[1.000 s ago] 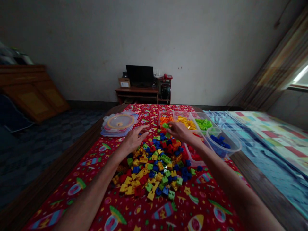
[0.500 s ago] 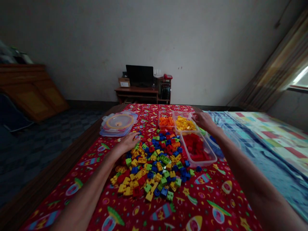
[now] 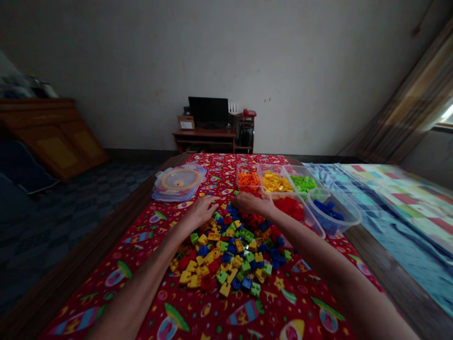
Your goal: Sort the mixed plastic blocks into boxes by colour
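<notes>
A heap of toy building bricks (image 3: 230, 250) in yellow, green, blue, red and orange lies on a red patterned tablecloth. At its far left edge is my left hand (image 3: 203, 210), palm down, with thumb and fingers apart; no brick shows in it. My right hand (image 3: 247, 203) reaches over the far edge of the heap, beside the containers. Its fingers bend down among the bricks and their tips are hidden, so I cannot see whether they hold one. Just right of it, the clear container of red bricks (image 3: 289, 208) is partly covered by my right forearm.
Clear containers hold orange bricks (image 3: 248, 179), yellow bricks (image 3: 276, 182) and green bricks (image 3: 303, 183). A round tub (image 3: 348, 215) has blue bricks. Stacked lids (image 3: 179, 182) lie at left. A bed (image 3: 389, 208) adjoins the table's right side; a desk with a monitor (image 3: 208, 112) stands beyond.
My right hand has moved left from the far containers to the heap's far edge, uncovering the green and blue bricks. My left hand has shifted slightly right; the view has turned a little.
</notes>
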`<state>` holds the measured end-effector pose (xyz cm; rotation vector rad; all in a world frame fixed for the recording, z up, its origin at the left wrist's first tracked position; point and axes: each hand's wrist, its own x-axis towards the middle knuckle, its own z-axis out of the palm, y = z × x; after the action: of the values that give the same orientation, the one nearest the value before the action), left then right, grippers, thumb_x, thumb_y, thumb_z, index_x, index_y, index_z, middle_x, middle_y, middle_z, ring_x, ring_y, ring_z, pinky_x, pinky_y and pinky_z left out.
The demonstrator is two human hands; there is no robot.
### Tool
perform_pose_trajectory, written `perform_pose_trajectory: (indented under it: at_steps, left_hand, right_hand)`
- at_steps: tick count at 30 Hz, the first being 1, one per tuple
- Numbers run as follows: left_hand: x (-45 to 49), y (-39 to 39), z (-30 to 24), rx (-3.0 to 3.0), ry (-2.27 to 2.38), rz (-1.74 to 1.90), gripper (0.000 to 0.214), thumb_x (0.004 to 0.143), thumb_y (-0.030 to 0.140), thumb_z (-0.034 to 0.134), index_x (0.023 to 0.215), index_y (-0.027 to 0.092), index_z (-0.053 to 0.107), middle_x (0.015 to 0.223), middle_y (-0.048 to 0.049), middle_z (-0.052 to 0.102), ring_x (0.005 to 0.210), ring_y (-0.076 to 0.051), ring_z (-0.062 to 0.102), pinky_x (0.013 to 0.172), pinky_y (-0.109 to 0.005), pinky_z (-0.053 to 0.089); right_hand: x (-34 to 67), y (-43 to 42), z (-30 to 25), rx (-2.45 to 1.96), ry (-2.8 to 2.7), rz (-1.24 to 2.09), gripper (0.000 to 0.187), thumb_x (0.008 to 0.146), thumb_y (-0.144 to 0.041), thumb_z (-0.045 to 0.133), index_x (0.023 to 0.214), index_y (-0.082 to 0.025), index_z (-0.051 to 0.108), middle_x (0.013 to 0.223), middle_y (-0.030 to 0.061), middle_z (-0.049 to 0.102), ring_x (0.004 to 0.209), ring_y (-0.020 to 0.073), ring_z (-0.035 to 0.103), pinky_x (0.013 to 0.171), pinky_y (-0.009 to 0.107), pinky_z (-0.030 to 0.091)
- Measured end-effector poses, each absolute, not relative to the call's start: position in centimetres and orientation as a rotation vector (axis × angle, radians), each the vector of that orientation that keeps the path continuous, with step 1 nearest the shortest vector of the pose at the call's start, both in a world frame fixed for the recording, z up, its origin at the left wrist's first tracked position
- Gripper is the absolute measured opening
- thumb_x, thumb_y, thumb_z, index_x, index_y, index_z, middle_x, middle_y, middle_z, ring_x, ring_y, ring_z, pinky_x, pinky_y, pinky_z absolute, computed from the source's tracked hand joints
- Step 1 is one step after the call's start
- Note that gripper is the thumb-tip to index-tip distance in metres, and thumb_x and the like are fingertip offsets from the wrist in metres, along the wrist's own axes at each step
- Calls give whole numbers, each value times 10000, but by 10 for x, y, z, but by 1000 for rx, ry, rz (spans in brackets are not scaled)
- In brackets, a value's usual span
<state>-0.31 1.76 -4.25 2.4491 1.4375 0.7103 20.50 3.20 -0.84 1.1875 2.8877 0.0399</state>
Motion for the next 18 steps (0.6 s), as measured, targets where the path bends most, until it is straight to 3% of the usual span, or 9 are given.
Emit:
perform_pose_trajectory:
  at_steps: [8,13,18]
  left_hand:
    - [34,-10,-44,2487,1265,645,353,881,372,452,1109,180,640,1197,-99,646,1120,-231,578,1007,-366,427]
    - [34,-8,-39,2480,1354,623,226,792,346,590,928,177,653,999,-88,682,954,-236,623,883,-341,485]
    - [34,-8,-35,2403,1389,578,182,736,308,623,862,179,642,843,-50,681,780,-211,627,726,-302,493]
  right_hand:
    - [211,34,1,1251,2776,-178,252,823,-142,551,1042,-115,675,1048,137,693,913,195,643,706,215,450]
    - [223,28,-2,1424,2933,-336,234,776,-100,582,989,-78,677,958,131,693,832,170,613,707,225,420]
    - [230,21,3,1538,3149,-466,171,761,-100,586,911,-114,668,799,50,649,694,117,537,637,209,359]
